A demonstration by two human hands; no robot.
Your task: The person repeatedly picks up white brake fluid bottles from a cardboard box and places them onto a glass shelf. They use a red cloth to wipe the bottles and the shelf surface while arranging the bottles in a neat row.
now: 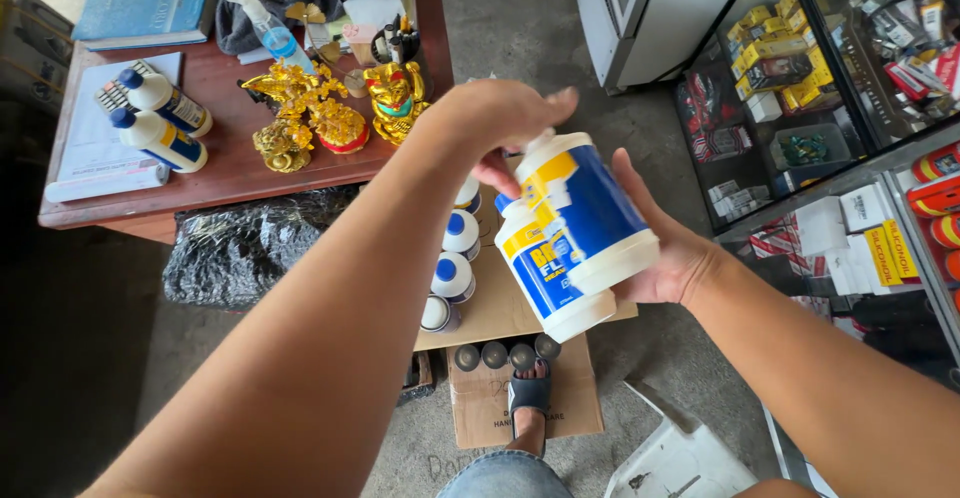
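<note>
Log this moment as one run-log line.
right hand: holds two white bottles | left hand: on their tops | below: open carton of bottles

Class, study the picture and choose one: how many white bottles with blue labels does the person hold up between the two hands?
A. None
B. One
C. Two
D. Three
C: two white bottles sit side by side, cradled in the right hand from below, while the left hand rests on their tops; the other bottles lie on the desk or stand in the cardboard box.
</note>
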